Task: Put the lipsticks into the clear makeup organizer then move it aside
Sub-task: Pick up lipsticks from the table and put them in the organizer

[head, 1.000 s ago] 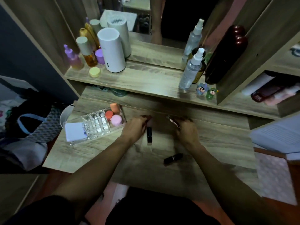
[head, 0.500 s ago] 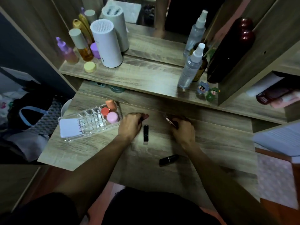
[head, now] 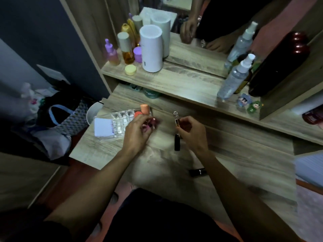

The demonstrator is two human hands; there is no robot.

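Two black lipsticks lie loose on the bench point(head: 244, 154). One lipstick point(head: 177, 142) lies pointing away from the person, just beside the right hand's wrist side, its far end hidden behind that hand. The other lipstick point(head: 197, 172) lies crosswise nearer the person, close to the right forearm and apart from the first.

The right hand point(head: 192, 131) is curled, its fingers closed on a slim tube point(head: 176, 119) with a clear rounded cap that sticks up and away from the fingers. The left hand point(head: 138, 131) is also curled, fingers bent around something small, red or pink point(head: 151, 123); blur keeps me from telling what it is or how firmly it is held.

The clear organizer point(head: 120, 119) sits on the bench's left part, just beyond and left of the left hand, which overlaps its right end. A white card point(head: 103, 127) lies at its left end, empty clear cells fill the middle, and an orange sponge point(head: 145, 109) stands up at the right end with a red one point(head: 138, 114) beside it.

Above the bench a shelf point(head: 183, 82) carries a white cylinder point(head: 151, 49), a purple dropper bottle point(head: 111, 53), an amber bottle point(head: 126, 49), a purple jar point(head: 138, 54), a yellow lid point(head: 130, 69), a clear spray bottle point(head: 235, 79) and two small figurines point(head: 248, 103). A mirror point(head: 201, 23) stands behind them. Left of the bench, bags point(head: 57, 116) sit on the floor.
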